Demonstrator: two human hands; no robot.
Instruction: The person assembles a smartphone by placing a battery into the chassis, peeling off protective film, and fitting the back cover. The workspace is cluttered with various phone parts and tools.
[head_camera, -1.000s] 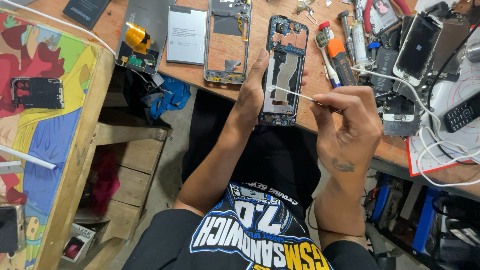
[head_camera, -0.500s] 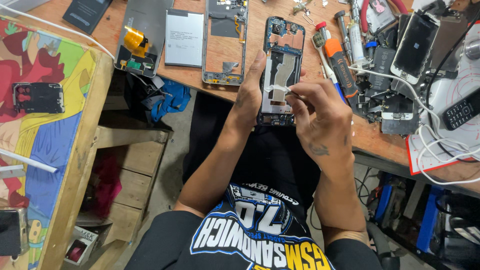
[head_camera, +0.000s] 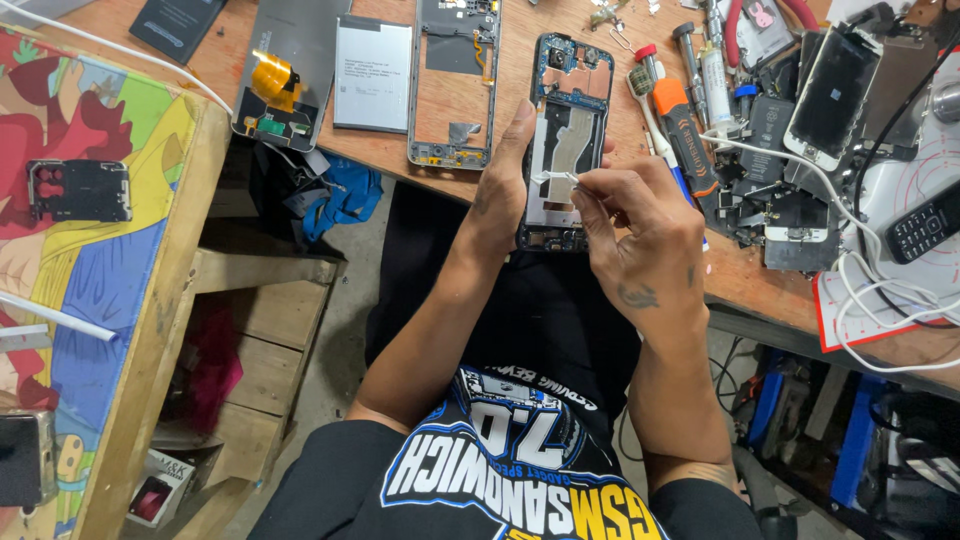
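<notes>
My left hand (head_camera: 503, 190) grips an opened phone frame (head_camera: 566, 110) by its left edge, holding it at the front edge of the wooden workbench (head_camera: 520, 170). The frame shows a blue circuit board at the top and a bare metal middle. My right hand (head_camera: 640, 235) pinches a thin white strip (head_camera: 556, 177) that lies across the frame's middle, with fingertips touching the frame.
On the bench lie a second empty phone frame (head_camera: 455, 80), a grey battery (head_camera: 372, 72), a back cover with a yellow flex (head_camera: 285, 75), an orange-handled tool (head_camera: 688, 125), phone screens (head_camera: 832, 85), white cables (head_camera: 860, 290). A painted table (head_camera: 90, 250) stands left.
My right hand moved left from beside the frame onto it. The thin white piece it held out to the right a second ago now lies across the frame's middle.
</notes>
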